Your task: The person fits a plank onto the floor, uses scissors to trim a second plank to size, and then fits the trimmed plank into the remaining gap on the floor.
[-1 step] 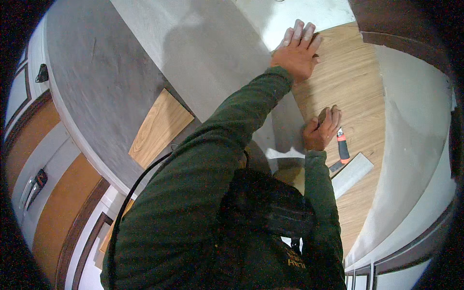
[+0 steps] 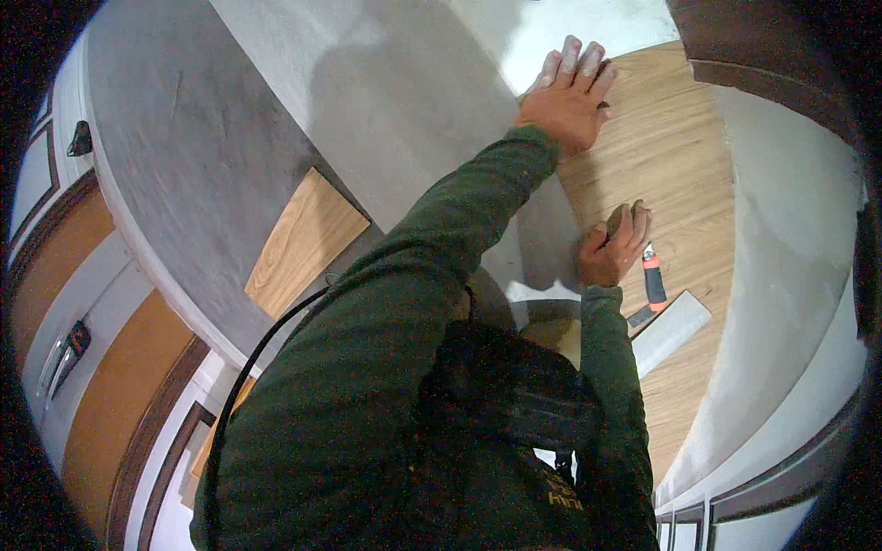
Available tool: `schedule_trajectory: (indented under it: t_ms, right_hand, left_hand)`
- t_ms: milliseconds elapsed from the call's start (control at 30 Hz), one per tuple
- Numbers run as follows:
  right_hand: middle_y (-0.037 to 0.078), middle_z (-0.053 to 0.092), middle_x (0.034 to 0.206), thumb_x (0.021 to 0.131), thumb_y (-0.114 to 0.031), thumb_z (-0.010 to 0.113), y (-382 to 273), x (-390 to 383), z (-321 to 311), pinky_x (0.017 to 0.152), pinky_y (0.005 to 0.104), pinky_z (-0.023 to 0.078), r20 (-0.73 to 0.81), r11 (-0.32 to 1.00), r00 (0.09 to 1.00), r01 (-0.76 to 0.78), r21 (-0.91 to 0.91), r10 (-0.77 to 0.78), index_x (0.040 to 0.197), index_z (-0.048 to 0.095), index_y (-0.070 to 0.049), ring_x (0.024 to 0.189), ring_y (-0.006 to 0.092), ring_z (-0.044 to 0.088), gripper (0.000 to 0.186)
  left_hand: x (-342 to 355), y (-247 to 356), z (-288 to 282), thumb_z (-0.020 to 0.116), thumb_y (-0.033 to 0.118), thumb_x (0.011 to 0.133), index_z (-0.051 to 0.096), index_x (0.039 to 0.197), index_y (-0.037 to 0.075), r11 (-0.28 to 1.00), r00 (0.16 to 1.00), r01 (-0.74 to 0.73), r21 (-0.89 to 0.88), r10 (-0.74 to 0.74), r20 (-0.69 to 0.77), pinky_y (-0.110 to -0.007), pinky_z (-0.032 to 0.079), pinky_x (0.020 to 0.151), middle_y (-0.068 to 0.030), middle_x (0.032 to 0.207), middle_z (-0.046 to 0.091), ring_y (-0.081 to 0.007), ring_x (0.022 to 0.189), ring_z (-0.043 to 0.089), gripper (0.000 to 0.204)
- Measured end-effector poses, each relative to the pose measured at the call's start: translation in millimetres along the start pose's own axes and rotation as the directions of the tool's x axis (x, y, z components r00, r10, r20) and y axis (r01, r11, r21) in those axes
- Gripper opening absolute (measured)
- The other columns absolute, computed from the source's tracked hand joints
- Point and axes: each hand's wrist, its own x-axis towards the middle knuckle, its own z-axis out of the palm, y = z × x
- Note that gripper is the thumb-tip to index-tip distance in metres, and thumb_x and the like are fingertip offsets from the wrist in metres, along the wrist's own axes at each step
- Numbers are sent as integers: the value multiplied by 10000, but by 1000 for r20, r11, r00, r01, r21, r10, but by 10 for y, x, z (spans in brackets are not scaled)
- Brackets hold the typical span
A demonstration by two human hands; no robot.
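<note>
Wood-look floor planks (image 2: 680, 165) lie along the right of the view beside bare grey floor. Near the planks' far left edge, my left hand (image 2: 565, 108) presses down flat, its fingers spread and whitened with dust. My right hand (image 2: 614, 253) rests on the planks nearer my body, thumb apart from the fingers and nothing visible held. A red-orange and black handled tool (image 2: 654, 283) lies just right of it, its tip partly hidden by the fingers. Closer to me is a pale grey strip (image 2: 672, 332), with a small dark flat piece (image 2: 639, 316) alongside.
A loose wood-look offcut (image 2: 308, 241) sits on dark grey flooring (image 2: 175, 119) at left. A black cable (image 2: 241, 376) runs past my left arm. White sheeting (image 2: 597, 28) borders the planks' far end. A dark brown base (image 2: 763, 46) stands far right; a pale curved strip (image 2: 790, 239) runs along the right.
</note>
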Motion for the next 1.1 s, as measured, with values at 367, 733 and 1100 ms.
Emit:
schedule_trajectory:
  t_ms: [367,733,1100]
  right_hand:
    - [250,451,1443,930,-203,541,-39,-30,-52,1088,610,331,21,1000,1000,-17,-7,17,1305,498,30,1334,504,391,443]
    - [246,460,1431,863,-162,580,118,-109,-8,1113,592,311,67,994,994,-94,62,90,1291,518,17,1346,482,390,468]
    - [180,456,1457,828,-156,633,129,-59,-77,1125,556,323,203,979,961,-200,48,187,1309,524,-27,1380,421,384,510]
  left_hand:
    - [31,0,8,431,497,983,315,1556,162,989,994,-19,149,3,107,-598,162,1198,-118,1632,239,-431,1499,153,673]
    - [13,-131,108,417,458,1002,338,1535,115,997,985,-78,7,76,155,-544,135,1222,-126,1628,238,-374,1511,155,639]
    - [183,212,149,410,552,972,266,1550,33,970,976,171,171,-190,107,-617,90,1201,-192,1638,158,-437,1511,75,790]
